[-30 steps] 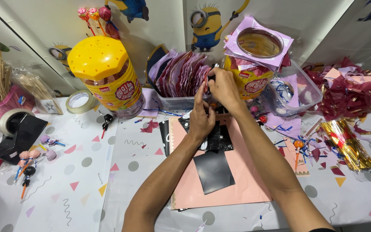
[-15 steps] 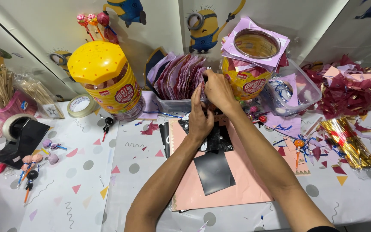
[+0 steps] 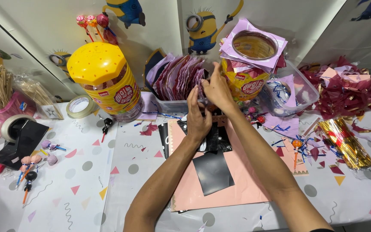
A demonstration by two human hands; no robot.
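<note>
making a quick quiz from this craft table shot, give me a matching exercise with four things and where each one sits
Things:
1. black square sheet
2. tape roll
3. gold strip bundle
4. yellow-lidded jar

Places:
A. far right of the table
B. on the pink paper, between the forearms
C. just left of the yellow-lidded jar
D. left of the clear tub of purple wrappers

Pairs: 1-B, 2-C, 3-A, 4-D

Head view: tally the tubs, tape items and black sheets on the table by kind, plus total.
Yellow-lidded round plastic candy tubs: 1
Open yellow candy tubs topped with purple paper: 1
Clear plastic bins: 2
Tape rolls: 1
Black tape dispensers: 1
Loose black square sheets: 1
Total: 7
</note>
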